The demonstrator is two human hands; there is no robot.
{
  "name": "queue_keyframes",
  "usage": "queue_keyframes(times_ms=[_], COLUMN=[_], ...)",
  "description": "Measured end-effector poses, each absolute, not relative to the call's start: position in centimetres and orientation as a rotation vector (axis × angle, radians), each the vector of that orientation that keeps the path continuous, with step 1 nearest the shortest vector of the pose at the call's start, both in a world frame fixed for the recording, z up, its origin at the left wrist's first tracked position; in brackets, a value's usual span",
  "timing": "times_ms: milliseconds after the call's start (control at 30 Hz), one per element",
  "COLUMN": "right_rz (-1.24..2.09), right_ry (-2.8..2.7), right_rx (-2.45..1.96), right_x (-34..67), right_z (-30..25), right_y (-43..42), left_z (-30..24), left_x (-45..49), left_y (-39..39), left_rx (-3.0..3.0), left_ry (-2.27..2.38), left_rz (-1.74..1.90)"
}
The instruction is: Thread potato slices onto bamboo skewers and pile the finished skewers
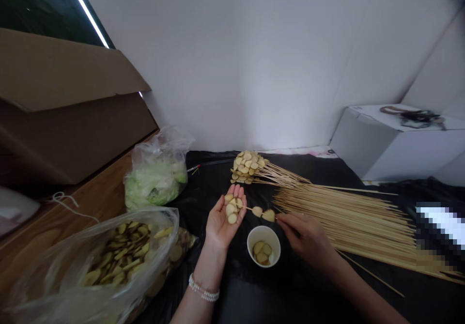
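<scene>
My bare left hand (222, 220) lies cupped and palm up, its slim fingers (237, 193) curving gently away from me, and my left forearm (207, 285) rises from the bottom edge. My bare right hand (304, 237) reaches in from the lower right, back of the hand upward, with its fingertips (279, 219) pinched together near my left hand.

Left hand (225, 220) and right hand (303, 237): bare. Pearl bracelet (203, 289): white, double-strand, just below left hand. Left forearm (196, 309) and right forearm (366, 297): unsleeved.
</scene>
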State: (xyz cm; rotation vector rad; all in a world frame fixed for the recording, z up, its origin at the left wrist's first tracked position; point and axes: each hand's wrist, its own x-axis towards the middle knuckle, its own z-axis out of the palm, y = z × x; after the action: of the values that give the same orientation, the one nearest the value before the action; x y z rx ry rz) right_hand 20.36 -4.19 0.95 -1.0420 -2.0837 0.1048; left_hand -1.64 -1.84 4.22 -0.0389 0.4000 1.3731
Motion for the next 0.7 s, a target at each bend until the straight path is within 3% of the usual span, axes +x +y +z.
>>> queue_keyframes(times_ms=[400, 700], right_rz=[-0.255, -0.24], right_ry=[-2.235, -2.182], right_rx=[-1.012, -1.064], right_x=[21.2, 20.4], right_z=[1.7, 1.0], right_y=[-4.2, -4.3], left_z=[3.7, 3.4], left_x=[-2.2, -0.8], left_y=[-1.5, -1.6], left_rx=[-0.095, -0.201], left_ry=[0.404, 0.536], left_rz=[1.414, 1.293])
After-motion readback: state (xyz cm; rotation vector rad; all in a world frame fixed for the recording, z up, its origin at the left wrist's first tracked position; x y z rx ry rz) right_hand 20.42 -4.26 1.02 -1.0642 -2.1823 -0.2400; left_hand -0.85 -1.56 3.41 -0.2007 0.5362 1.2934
